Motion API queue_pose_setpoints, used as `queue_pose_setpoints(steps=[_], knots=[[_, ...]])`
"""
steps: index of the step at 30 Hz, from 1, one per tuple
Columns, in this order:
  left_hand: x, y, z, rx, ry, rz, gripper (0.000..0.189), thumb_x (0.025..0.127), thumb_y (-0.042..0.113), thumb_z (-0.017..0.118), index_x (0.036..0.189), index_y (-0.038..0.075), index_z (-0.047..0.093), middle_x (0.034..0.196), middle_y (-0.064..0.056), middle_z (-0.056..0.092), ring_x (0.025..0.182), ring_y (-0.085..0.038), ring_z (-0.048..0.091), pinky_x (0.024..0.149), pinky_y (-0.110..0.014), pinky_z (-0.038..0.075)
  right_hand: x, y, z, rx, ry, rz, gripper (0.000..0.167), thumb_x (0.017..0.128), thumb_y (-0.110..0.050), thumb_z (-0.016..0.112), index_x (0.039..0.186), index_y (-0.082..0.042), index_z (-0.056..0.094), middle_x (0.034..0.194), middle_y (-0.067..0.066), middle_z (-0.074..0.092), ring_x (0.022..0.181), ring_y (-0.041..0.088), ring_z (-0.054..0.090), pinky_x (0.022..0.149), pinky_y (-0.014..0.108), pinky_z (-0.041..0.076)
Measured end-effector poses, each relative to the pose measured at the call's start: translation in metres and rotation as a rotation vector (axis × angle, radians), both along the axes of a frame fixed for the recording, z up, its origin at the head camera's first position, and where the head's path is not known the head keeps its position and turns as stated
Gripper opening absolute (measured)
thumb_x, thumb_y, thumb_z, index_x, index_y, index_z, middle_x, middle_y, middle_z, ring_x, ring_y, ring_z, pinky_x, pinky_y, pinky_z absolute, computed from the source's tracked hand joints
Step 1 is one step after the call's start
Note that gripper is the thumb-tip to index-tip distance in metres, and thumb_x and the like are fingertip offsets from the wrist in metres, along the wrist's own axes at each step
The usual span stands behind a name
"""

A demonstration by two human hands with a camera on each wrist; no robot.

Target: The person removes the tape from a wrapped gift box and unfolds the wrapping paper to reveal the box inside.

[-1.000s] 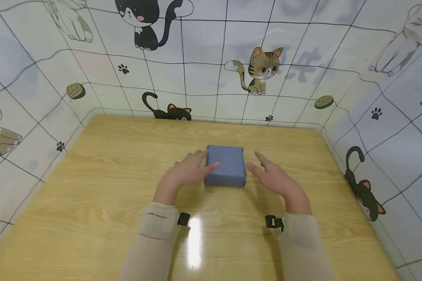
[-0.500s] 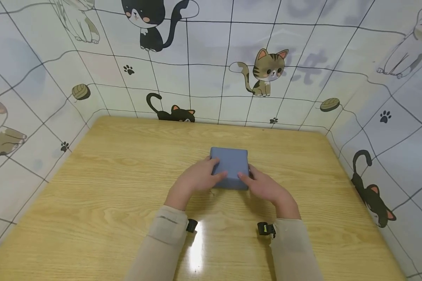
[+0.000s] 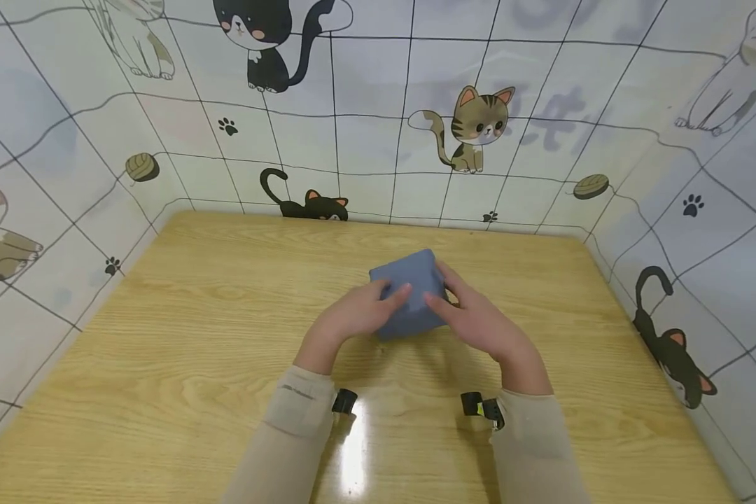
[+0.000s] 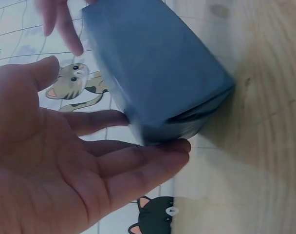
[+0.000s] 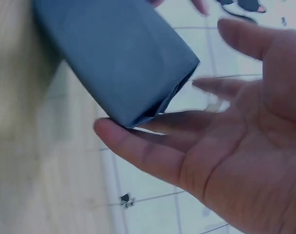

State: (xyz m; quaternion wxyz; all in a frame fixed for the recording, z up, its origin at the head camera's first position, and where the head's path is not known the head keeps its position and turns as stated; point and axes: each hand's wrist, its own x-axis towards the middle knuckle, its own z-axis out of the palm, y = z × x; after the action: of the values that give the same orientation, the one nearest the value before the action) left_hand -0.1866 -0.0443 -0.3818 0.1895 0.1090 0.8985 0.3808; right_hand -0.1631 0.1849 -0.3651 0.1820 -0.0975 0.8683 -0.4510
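Note:
A blue, paper-wrapped box is turned at a slant between my two hands near the middle of the table. Loose folds show at its end in both wrist views. My left hand holds its left side, fingers reaching against the folded end of the box. On the right side my right hand holds it, one fingertip under the lower corner of the box. Both thumbs lie over the near part of the box in the head view, but stand apart from it in the wrist views.
The pale wooden table spreads around the hands, with a bright light reflection near the front. A wall covering with cat drawings rises behind the table and along both sides.
My hands have closed in on the box from both sides, the right one moving left to reach it. The box has turned from lying square to a slant, its right far corner raised.

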Motion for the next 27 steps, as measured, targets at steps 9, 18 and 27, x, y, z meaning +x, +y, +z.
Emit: queue_pose_setpoints(steps=[9,18,27], knots=[[-0.001,-0.004,0.010,0.254,-0.102,0.154,0.088,0.104,0.072,0.046,0.161,0.004,0.039,0.152,-0.024,0.057,0.129,-0.041,0.066,0.093,-0.054,0.064,0.000,-0.020,0.025,-0.241,0.106,0.005,0.062,0.114,-0.019,0.048,0.171,-0.020,0.023,0.168,0.018,0.043,0.139,0.040,0.061,0.117,0.057,0.049],[-0.005,-0.023,0.013,0.034,0.064,0.094,0.072,0.099,0.050,0.068,0.150,0.001,0.051,0.135,-0.017,0.070,0.114,-0.030,0.072,0.096,-0.047,0.060,-0.023,-0.036,0.013,0.097,0.281,0.149,0.061,0.107,-0.014,0.062,0.165,-0.014,0.040,0.164,0.020,0.046,0.146,0.043,0.050,0.113,0.060,0.048],[-0.009,-0.038,0.012,-0.194,-0.030,-0.036,0.051,0.106,0.049,0.061,0.112,0.000,0.072,0.088,-0.005,0.063,0.083,-0.019,0.060,0.074,-0.033,0.049,-0.037,-0.040,-0.006,0.425,0.119,0.226,0.102,0.096,-0.049,0.078,0.170,-0.007,0.022,0.176,0.028,0.017,0.163,0.048,0.020,0.128,0.064,0.029]])
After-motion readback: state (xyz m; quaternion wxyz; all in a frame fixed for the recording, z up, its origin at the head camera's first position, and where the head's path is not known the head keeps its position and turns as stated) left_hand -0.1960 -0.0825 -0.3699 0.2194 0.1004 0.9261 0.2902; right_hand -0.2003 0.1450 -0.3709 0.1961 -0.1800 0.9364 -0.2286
